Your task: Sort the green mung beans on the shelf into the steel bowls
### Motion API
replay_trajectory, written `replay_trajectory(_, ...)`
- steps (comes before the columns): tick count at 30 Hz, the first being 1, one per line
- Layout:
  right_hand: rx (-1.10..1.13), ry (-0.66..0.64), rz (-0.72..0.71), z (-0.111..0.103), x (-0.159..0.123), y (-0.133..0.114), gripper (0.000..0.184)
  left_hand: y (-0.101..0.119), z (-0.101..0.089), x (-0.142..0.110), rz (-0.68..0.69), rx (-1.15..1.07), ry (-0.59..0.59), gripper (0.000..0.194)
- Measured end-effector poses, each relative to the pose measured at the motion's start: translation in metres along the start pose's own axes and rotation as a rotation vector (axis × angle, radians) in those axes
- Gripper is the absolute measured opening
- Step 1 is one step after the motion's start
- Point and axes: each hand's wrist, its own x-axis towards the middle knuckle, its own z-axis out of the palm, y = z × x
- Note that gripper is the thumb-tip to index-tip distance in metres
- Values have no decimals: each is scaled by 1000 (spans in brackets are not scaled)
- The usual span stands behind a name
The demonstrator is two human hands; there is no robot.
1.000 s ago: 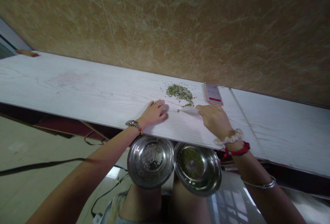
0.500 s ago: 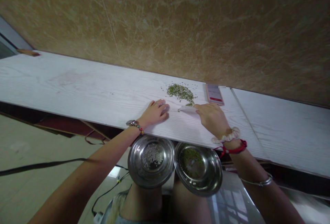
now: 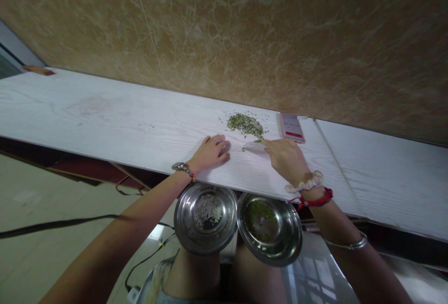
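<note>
Right hand point(image 3: 286, 155), pinching a pale sheet point(image 3: 252, 146); left hand point(image 3: 209, 153), palm down on white desk point(image 3: 147, 122), fingers loosely spread. Left bowl point(image 3: 206, 242), at desk's near edge, holding white grains point(image 3: 210, 211); right bowl point(image 3: 287, 229) beside it, holding green grains point(image 3: 258, 214). Phone point(image 3: 291, 128), beyond right hand. Loose green grains point(image 3: 239, 121), scattered on desk left of phone.

Hidden, cropped and illegible items at the table point(image 3: 140, 122).
The right hand point(image 3: 285, 157) covers one end of the white slip point(image 3: 252, 146), whose material cannot be determined; the surface beneath the left hand point(image 3: 210, 151) is concealed. Green beans point(image 3: 245, 125) and white grains point(image 3: 209, 210) are too small to count. The phone's point(image 3: 292, 127) upper end is obscured, its screen text unreadable. Picture edges cut off both forearms, the table, the wall point(image 3: 210, 29) and the black strap point(image 3: 59, 224).
</note>
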Motion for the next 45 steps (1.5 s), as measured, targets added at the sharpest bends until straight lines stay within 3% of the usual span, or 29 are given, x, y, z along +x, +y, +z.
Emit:
replay_trajectory(7,13,56,-75,1,0,-2,29,1,-1,0,5,2,-16,36)
replay_trajectory(18,75,14,-119,-11,0,-7,28,-4,2,-1,15,-24,-5,37)
replay_trajectory(45,14,27,-63,-14,-8,-4,29,-4,3,-1,7,-26,14,36)
